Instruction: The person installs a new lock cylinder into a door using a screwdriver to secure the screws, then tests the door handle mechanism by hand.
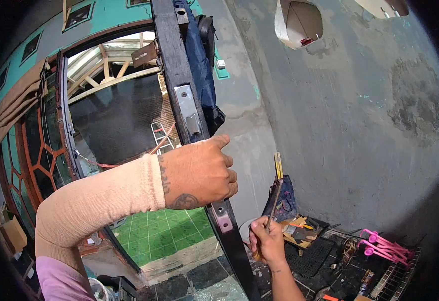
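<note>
My left hand (199,170) is wrapped round the edge of a dark upright door frame post (171,55), its fingers curled over the right side. Above it on the post is a metal strike plate (187,108); below it is another metal plate (223,218). To the right of the post, my right hand (268,242) is closed round the handle of a thin metal tool (275,200), which looks like a screwdriver and points upward. The tool's tip is apart from the post.
A folding ruler (278,165) stands by a dark blue bag (285,198) near the grey wall (330,125). Scraps and tools lie on the floor beside a pink object (387,248). Blue cloth (199,65) hangs behind the post. A ladder (161,138) stands beyond the opening.
</note>
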A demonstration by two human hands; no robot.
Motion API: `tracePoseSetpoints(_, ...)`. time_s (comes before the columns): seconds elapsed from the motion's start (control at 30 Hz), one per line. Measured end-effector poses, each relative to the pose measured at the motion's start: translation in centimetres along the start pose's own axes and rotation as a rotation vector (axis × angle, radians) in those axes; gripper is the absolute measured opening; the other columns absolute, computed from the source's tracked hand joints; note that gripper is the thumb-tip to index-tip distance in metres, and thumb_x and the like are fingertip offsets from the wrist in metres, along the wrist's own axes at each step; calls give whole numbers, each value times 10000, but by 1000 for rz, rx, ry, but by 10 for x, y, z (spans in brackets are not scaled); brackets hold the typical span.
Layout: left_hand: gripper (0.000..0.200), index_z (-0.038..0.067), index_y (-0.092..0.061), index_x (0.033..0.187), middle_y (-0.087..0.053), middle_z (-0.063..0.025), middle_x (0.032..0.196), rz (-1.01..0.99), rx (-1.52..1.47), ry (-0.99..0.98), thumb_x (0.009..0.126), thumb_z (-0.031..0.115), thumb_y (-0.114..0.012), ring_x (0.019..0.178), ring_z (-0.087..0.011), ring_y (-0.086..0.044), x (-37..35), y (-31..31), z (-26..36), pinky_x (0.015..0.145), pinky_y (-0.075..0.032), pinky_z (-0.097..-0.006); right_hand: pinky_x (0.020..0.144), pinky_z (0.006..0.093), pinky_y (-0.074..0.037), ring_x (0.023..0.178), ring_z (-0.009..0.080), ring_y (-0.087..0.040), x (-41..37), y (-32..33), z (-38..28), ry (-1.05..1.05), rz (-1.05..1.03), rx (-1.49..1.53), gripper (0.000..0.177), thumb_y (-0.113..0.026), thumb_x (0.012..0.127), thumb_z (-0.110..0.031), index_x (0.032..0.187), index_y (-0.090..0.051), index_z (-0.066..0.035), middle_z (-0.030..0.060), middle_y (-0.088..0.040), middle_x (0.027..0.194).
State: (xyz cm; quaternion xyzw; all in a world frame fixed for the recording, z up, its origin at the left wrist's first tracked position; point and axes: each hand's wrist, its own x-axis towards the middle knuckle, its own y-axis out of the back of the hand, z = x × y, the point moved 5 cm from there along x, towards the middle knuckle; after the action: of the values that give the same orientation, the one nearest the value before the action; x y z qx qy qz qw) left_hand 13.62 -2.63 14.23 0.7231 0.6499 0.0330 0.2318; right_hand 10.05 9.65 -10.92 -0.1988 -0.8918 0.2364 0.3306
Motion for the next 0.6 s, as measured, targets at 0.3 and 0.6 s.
tracePoseSetpoints(0.3,240,102,-685,1036,-646,9,832,4,-9,-9,823,209,-654,842,-166,-639,1,-1,-1,922,-436,-424,434,236,-411,497,97,-519,-17,2,7,-55,-59,-1,112,-649,975,-93,913,-634,-1,51,-607,691)
tracePoseSetpoints(0.6,244,101,-679,1038,-650,8,861,-6,-23,-2,819,206,-660,885,-168,-642,-3,1,0,943,-424,-442,414,246,-395,448,106,-485,-22,-7,3,-37,-90,11,134,-660,968,-124,904,-604,-20,54,-564,621)
